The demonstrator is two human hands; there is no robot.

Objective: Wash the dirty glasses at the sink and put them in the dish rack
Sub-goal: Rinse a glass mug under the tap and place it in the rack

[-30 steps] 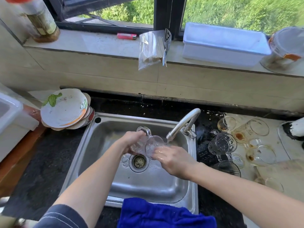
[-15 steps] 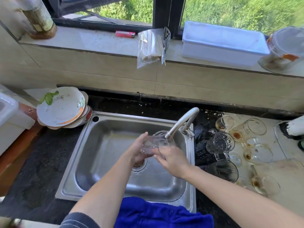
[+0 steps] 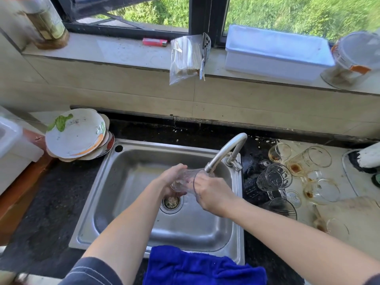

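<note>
A clear glass (image 3: 186, 181) lies on its side over the steel sink (image 3: 127, 177), its mouth just under the faucet (image 3: 225, 154) spout. My left hand (image 3: 171, 179) grips its base end from the left. My right hand (image 3: 211, 194) is at the mouth, fingers curled over the rim and partly inside. Several dirty glasses (image 3: 296, 167) with brown residue stand and lie on the counter right of the sink, a glass mug (image 3: 274, 179) nearest the basin. No dish rack is in view.
Stacked dirty plates (image 3: 76, 134) sit at the sink's back left corner. A blue cloth (image 3: 197, 266) hangs over the front rim. On the windowsill are a white box (image 3: 275, 52), a bag of sticks (image 3: 186, 58), a lighter (image 3: 154, 42) and jars.
The glass has turned and shifted right, its mouth now under the spout. My right hand moved from beside the glass onto its rim. The view shifted slightly.
</note>
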